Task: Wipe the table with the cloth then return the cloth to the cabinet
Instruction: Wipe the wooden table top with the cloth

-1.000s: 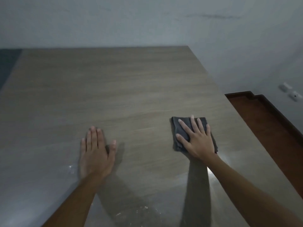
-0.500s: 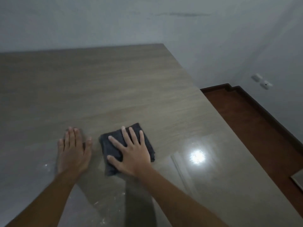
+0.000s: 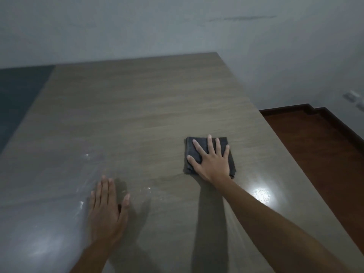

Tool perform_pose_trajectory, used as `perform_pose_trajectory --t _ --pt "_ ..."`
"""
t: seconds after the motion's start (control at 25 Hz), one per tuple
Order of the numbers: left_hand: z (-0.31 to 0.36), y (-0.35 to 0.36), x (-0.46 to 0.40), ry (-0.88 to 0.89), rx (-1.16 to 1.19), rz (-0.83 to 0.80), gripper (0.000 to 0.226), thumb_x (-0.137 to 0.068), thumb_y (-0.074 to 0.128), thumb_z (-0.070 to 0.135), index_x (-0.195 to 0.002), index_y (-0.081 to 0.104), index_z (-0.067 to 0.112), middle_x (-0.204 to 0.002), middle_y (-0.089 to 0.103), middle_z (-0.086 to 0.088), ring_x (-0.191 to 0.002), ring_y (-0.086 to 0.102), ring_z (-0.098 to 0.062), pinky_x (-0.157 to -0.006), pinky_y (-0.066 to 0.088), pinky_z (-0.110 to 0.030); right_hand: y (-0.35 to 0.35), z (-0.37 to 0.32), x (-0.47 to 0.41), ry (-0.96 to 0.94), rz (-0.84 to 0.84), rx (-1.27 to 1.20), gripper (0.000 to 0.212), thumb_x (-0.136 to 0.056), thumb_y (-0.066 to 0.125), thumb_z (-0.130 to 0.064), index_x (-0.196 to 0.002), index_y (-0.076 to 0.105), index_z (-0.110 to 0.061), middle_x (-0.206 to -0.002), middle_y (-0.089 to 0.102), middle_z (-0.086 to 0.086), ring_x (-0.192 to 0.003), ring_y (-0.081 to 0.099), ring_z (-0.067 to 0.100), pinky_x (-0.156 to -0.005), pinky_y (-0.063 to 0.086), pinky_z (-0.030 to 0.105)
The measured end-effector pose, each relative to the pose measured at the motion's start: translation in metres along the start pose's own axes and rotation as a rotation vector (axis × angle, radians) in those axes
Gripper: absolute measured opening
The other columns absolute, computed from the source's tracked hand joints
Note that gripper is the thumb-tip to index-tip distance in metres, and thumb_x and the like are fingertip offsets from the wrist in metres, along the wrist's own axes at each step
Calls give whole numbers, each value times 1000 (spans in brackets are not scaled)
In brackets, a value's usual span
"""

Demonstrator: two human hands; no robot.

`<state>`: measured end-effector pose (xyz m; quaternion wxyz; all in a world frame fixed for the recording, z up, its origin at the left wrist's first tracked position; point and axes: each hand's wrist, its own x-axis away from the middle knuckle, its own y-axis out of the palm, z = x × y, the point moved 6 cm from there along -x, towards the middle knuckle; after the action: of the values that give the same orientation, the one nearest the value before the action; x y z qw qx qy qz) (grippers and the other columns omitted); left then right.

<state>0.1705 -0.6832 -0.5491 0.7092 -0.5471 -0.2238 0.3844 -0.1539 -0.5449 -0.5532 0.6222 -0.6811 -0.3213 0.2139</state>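
Observation:
A folded dark grey cloth (image 3: 191, 148) lies flat on the glossy wood-grain table (image 3: 137, 107), right of centre. My right hand (image 3: 211, 160) presses down on the cloth with straight, spread fingers and covers most of it. My left hand (image 3: 107, 209) rests palm-down on the bare tabletop at the lower left, fingers straight, holding nothing. No cabinet is in view.
The table's right edge (image 3: 275, 138) drops to a reddish-brown wooden floor (image 3: 325, 154). A pale wall (image 3: 177, 26) stands behind the table's far edge. Faint white streaks (image 3: 145, 189) and a light glare (image 3: 261, 194) show on the near tabletop. A dark panel (image 3: 17, 91) lies at the far left.
My right hand has slid the cloth from beside my left hand out to the right and slightly farther away. The left hand stays flat on the table. The view has shifted.

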Motion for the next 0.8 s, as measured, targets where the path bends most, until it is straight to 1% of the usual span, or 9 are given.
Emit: perform_pose_trajectory --t 0.08,0.16,0.24,0.36,0.48,0.56,0.64,0.72,0.8 --pt "-11 4 31 -24 -55 -7 89 -95 5 67 -156 14 2 -164 6 -10 -153 7 -23 -123 -6 -33 5 -22 7 -55 -13 -13 80 -88 9 -82 -160 2 -49 -172 -5 6 -158 -6 33 -123 -7 63" --pt "-12 7 53 -66 -72 -9 92 -94 4 68 -156 11 1 -165 5 -12 -153 6 -25 -124 0 -39 11 -39 35 -160 -28 0 80 -88 8 -81 -161 3 -48 -173 -4 6 -158 -6 33 -123 -8 62" --pt "-5 9 71 -104 -65 -11 94 -93 3 69 -156 11 0 -165 7 -15 -153 6 -27 -124 2 -42 15 -48 75 -254 -37 -13 79 -90 13 -81 -161 8 -48 -173 0 7 -158 -3 34 -123 -7 63" --pt "13 11 95 -150 -64 -42 95 -91 0 70 -157 7 2 -166 -1 -12 -154 -1 -22 -124 -2 -40 20 -33 151 -369 15 -43 73 -93 27 -80 -159 22 -48 -172 13 7 -158 9 34 -123 5 65" --pt "19 10 108 -187 -99 -56 97 -91 -3 70 -156 9 0 -166 -1 -13 -154 -1 -23 -124 -1 -42 17 22 200 -367 75 -15 74 -92 30 -82 -157 27 -49 -170 19 3 -157 17 31 -121 17 65" --pt "19 9 108 -202 -116 -71 98 -90 -6 72 -156 6 0 -166 -1 -14 -154 -4 -22 -124 -2 -43 9 53 180 -309 72 19 74 -91 26 -83 -157 26 -50 -170 19 4 -156 19 32 -120 17 66" --pt "18 8 106 -209 -115 -66 96 -90 -6 72 -157 1 3 -166 -5 -13 -153 -8 -20 -124 -4 -42 3 57 134 -205 38 49 77 -88 18 -85 -158 18 -52 -172 13 6 -157 13 34 -122 10 66" --pt "19 11 108 -205 -120 -73 92 -91 -6 71 -157 -5 6 -165 -10 -11 -152 -13 -18 -124 -6 -40 4 39 91 -117 0 53 79 -86 12 -86 -159 8 -53 -172 4 7 -158 3 35 -122 3 66" --pt "18 12 108 -205 -127 -70 91 -90 -6 70 -156 -8 8 -165 -14 -10 -152 -15 -17 -124 -7 -39 11 8 70 -97 -9 45 77 -90 14 -84 -159 4 -52 -172 0 8 -157 -2 37 -122 -2 66"
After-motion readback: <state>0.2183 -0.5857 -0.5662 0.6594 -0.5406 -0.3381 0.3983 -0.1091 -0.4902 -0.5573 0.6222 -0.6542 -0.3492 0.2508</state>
